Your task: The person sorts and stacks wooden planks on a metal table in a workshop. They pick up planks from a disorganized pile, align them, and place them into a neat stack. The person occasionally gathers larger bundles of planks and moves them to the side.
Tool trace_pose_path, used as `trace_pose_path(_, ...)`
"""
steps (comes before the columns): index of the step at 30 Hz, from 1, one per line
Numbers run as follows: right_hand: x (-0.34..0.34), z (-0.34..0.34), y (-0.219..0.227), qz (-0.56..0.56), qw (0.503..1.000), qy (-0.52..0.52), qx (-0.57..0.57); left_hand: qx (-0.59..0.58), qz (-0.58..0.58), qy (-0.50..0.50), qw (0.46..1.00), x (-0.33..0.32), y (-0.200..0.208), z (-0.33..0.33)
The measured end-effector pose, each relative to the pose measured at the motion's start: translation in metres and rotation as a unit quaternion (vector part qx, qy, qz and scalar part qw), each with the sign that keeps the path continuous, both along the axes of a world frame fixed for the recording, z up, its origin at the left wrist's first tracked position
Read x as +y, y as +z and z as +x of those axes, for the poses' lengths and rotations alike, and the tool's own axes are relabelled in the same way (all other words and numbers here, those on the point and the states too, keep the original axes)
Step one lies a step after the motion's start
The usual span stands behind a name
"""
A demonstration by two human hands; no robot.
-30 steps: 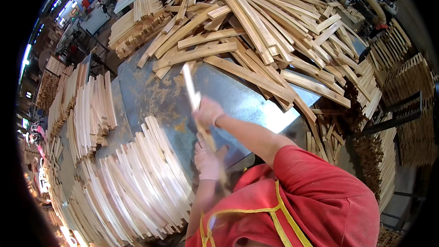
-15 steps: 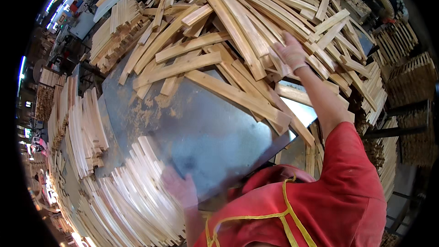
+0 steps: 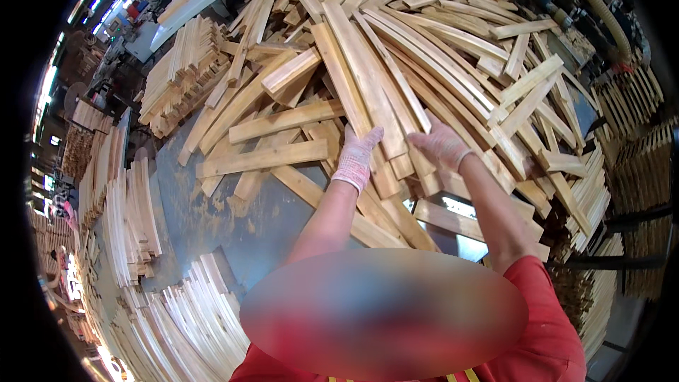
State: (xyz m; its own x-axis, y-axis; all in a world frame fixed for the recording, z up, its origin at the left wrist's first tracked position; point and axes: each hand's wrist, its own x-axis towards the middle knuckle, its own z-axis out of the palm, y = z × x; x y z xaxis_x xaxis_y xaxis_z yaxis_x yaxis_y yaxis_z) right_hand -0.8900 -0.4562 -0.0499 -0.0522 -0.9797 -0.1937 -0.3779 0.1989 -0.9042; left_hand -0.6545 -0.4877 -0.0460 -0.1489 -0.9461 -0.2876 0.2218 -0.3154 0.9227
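Observation:
Both hands wear pale, thin gloves and are at the near ends of long wooden planks in a large loose heap. My left hand (image 3: 359, 155) is closed on the left edge of a plank (image 3: 341, 74), its thumb lying on top. My right hand (image 3: 442, 147) is closed at the end of a narrow plank (image 3: 397, 71), with its fingertips partly hidden by the wood. Between the hands lies a wider plank (image 3: 371, 95). Shorter planks (image 3: 265, 158) cross one another left of my left hand.
A metal tabletop (image 3: 205, 219) dusted with sawdust lies under the heap. A row of pale strips (image 3: 191, 318) stands at the lower left, and a stack of strips (image 3: 185, 64) at the far left. More stacked wood (image 3: 640, 163) is on the right. A ribbed hose (image 3: 598, 3) hangs at the back right.
My left hand has moved from beside the pale strips up to the heap and taken hold of a plank. My right hand has come slightly nearer and closed at a plank's end.

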Motion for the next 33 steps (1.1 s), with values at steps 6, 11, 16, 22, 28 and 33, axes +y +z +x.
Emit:
trace_pose_path(6, 0.165, 0.084, 0.019, -0.082, 0.991, 0.079, -0.072, 0.065, 0.046, -0.138, 0.987, 0.120, 0.054, 0.078)
trace_pose_path(11, 0.258, 0.154, 0.024, 0.184, 0.912, 0.008, -0.366, 0.016, 0.147, -0.154, 0.977, 0.262, 0.008, 0.175)
trace_pose_path(16, 0.261, 0.207, 0.010, 0.148, 0.861, -0.153, -0.463, 0.014, 0.118, -0.080, 0.990, 0.291, -0.009, 0.180)
trace_pose_path(22, 0.317, 0.263, 0.045, 0.109, 0.918, -0.082, -0.373, -0.029, -0.012, -0.083, 0.996, 0.367, 0.025, 0.226)
trace_pose_path(28, 0.392, 0.368, -0.006, 0.023, 0.980, 0.079, -0.181, -0.025, 0.061, 0.118, 0.991, 0.476, 0.021, 0.309)
trace_pose_path(33, 0.395, 0.424, -0.012, 0.137, 0.973, 0.172, -0.063, -0.050, 0.134, 0.164, 0.976, 0.507, -0.043, 0.370)
